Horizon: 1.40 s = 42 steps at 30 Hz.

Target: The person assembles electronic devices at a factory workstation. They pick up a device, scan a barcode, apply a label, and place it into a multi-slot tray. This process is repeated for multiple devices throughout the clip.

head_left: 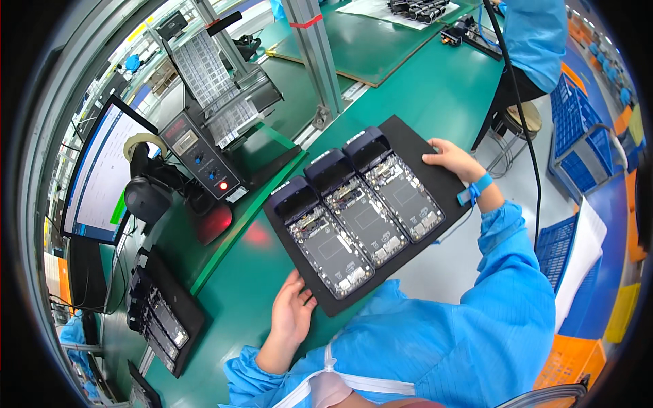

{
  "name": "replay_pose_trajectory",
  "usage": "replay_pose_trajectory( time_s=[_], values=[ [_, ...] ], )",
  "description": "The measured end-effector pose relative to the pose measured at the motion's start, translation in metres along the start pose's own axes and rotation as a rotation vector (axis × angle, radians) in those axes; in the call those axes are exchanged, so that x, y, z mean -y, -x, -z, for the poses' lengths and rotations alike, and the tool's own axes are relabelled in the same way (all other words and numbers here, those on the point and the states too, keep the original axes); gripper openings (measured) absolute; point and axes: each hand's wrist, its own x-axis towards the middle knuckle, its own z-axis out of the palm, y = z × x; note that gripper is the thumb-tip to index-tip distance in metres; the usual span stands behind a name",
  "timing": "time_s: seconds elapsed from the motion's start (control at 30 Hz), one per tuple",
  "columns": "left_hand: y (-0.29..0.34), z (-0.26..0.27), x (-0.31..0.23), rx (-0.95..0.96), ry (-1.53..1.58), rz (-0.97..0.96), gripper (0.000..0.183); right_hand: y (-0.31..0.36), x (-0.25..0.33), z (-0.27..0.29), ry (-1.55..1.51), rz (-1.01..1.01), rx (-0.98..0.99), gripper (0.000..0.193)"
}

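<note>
A black flat tray [449, 182] carries three opened phone bodies [365, 216] side by side, circuit sides up, each with a dark cap at its far end. My left hand [292, 311] grips the tray's near left corner. My right hand [452, 160] grips its far right edge; a blue strap with a coiled cord is on that wrist. The tray sits tilted over the edge of the green bench [435, 88], partly over my lap.
A label dispenser with a red light [207, 153] stands at left, next to a barcode scanner [146, 194] and a monitor [98, 177]. Another black tray of phone bodies [163, 319] lies lower left. A seated person in blue [534, 37] and blue crates [578, 129] are at right.
</note>
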Motion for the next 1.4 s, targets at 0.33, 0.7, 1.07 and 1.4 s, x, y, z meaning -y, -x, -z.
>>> replay_pose_trajectory(
  time_s=[0.33,0.7,1.07,1.4],
  values=[
    [-0.079,-0.119,-0.012,0.531,-0.225,-0.147,0.075,0.086,-0.017,0.092,-0.285,0.169,-0.465,0.040],
    [-0.282,-0.226,-0.034,0.403,0.026,-0.218,0.048,-0.093,-0.036,0.165,-0.554,0.430,-0.882,0.030],
    [0.052,0.050,-0.041,-0.301,-0.509,-0.551,0.029,-0.316,0.081,0.094,0.898,-0.102,-0.912,0.092],
    [0.167,0.199,-0.039,-1.604,-0.905,-0.852,0.025,-0.138,0.032,-0.085,-0.669,0.361,-0.426,0.011]
  ],
)
